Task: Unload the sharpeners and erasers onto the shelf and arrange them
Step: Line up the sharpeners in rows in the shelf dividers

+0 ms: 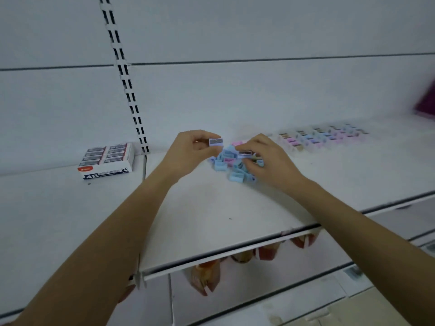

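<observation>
Sorting is judged to be the step in hand. One sharpener [215,142] is pinched between thumb and fingertips of the left hand [193,152], held just above the shelf [211,208]. A second sharpener [244,152] is pinched by the right hand [267,162], low on the loose pile [231,167] of blue and pink pieces.

Finished rows [322,137] are laid out further right, near the back wall. Each piece should be turned blade-up to match them, then set touching the last one so lines are kept straight. The pile is best thinned from its edge, so nothing is knocked toward the front lip.

The eraser box [107,161] is parked well left, past the slotted upright [127,85]; erasers not yet laid out.

Surface: white, matte, a few specks. White back panels; something purple [426,102], blurred, at the right edge. Packets [204,276] are seen under the shelf.
</observation>
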Available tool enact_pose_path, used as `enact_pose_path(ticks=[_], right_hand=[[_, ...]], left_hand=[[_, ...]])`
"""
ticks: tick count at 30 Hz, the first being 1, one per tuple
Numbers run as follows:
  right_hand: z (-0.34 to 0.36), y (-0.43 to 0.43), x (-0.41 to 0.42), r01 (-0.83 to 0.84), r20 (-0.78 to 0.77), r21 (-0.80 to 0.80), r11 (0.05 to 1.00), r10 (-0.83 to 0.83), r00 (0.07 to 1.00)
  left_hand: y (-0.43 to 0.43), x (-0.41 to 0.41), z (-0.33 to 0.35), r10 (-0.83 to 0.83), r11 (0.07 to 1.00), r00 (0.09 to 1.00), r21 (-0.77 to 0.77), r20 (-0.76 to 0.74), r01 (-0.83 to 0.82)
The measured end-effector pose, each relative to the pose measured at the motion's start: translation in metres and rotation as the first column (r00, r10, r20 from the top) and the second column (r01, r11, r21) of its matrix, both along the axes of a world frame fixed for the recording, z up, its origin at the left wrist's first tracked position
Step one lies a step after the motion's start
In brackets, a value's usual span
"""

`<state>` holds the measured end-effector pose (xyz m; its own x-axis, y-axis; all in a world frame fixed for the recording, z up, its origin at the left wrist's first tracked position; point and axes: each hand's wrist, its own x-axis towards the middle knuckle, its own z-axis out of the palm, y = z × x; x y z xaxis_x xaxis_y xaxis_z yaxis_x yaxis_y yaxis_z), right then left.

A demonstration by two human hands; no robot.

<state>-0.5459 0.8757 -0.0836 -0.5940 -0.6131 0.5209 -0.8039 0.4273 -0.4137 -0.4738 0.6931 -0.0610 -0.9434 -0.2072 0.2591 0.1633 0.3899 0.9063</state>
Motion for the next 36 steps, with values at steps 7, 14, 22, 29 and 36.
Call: enact_pose_path(ticks=[7, 14, 22, 29, 36], right_hand=[[0.007, 0.055, -0.034, -0.045, -0.060, -0.014, 0.999, 0.044, 0.997], [0.004, 0.141, -0.095, -0.085, -0.043, -0.008, 0.996, 0.084, 0.996], [0.007, 0.190, -0.168, -0.125, -0.040, -0.170, 0.977, 0.120, 0.992], [-0.009, 0.170, -0.175, -0.231, -0.053, -0.226, 0.946, 0.225, 0.973], [-0.023, 0.171, -0.176, -0.280, -0.233, -0.039, 0.959, 0.264, 0.936]], left_hand=[[0.066, -0.046, 0.021, 0.044, 0.904, 0.983, -0.412, -0.180, -0.116], [0.134, -0.108, 0.017, 0.078, 0.829, 0.969, -0.525, -0.233, -0.193], [0.194, -0.148, -0.004, 0.353, 0.746, 0.905, -0.513, -0.236, -0.425], [0.194, -0.132, -0.031, 0.358, 0.646, 0.922, -0.674, -0.148, -0.359], [0.196, -0.119, -0.028, 0.326, 0.570, 0.934, -0.757, -0.149, -0.320]])
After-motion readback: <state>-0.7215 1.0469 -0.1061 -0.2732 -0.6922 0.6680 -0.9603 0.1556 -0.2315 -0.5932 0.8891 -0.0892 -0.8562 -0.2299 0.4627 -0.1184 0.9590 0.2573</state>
